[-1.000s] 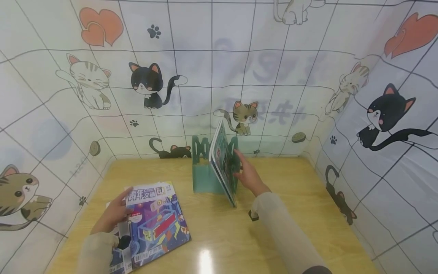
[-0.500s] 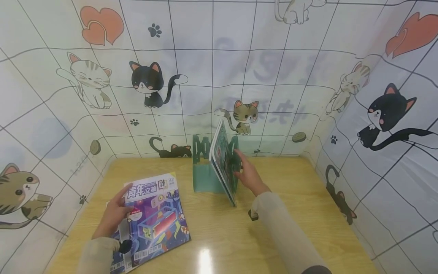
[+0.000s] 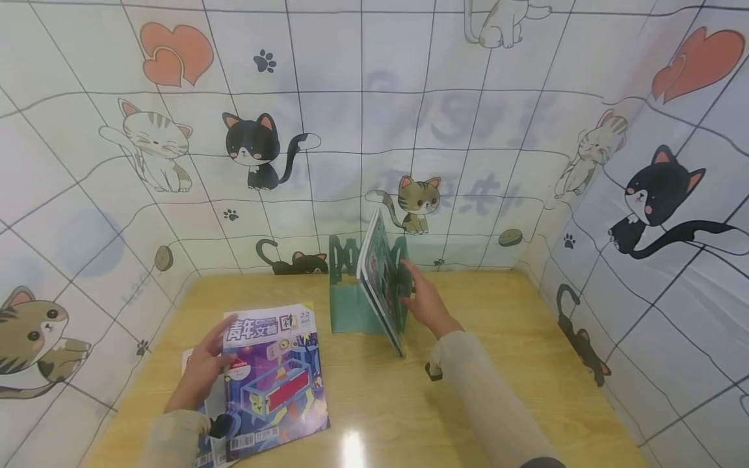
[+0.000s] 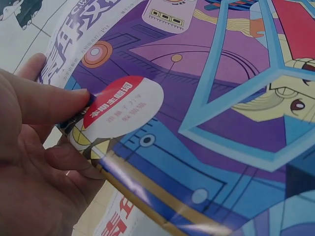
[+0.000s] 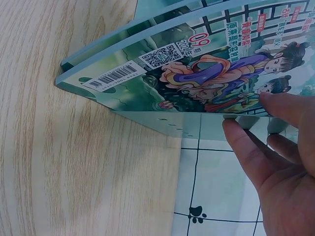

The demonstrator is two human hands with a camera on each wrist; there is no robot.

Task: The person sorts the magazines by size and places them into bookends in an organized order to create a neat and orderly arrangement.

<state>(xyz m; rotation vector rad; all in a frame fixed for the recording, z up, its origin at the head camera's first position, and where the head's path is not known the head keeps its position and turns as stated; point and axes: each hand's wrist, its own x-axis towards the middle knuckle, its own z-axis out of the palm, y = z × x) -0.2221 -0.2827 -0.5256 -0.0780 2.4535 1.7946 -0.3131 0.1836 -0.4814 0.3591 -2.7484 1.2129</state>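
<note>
In the head view my left hand (image 3: 206, 367) pinches the left edge of a purple illustrated magazine (image 3: 281, 390). Its thumb lies on the cover by a red-and-white speech bubble, as the left wrist view shows, and its fingers are underneath. Another magazine (image 4: 118, 216) lies partly hidden below. My right hand (image 3: 432, 304) is at a green bookend (image 3: 354, 312). A green magazine (image 5: 211, 64) stands there tilted, with another behind it. The right thumb touches its cover near the far edge, while the other fingers are beside the bookend's green panel.
The wooden table (image 3: 468, 416) meets a cloth wall (image 3: 328, 143) printed with cats and grid lines at the back. Similar cloth stands along the left and right sides. A dark band device (image 3: 434, 370) sits at the right wrist.
My left hand has shifted slightly right together with the purple magazine, which covers more of the one below. The right hand and the tilted magazines have stayed in place.
</note>
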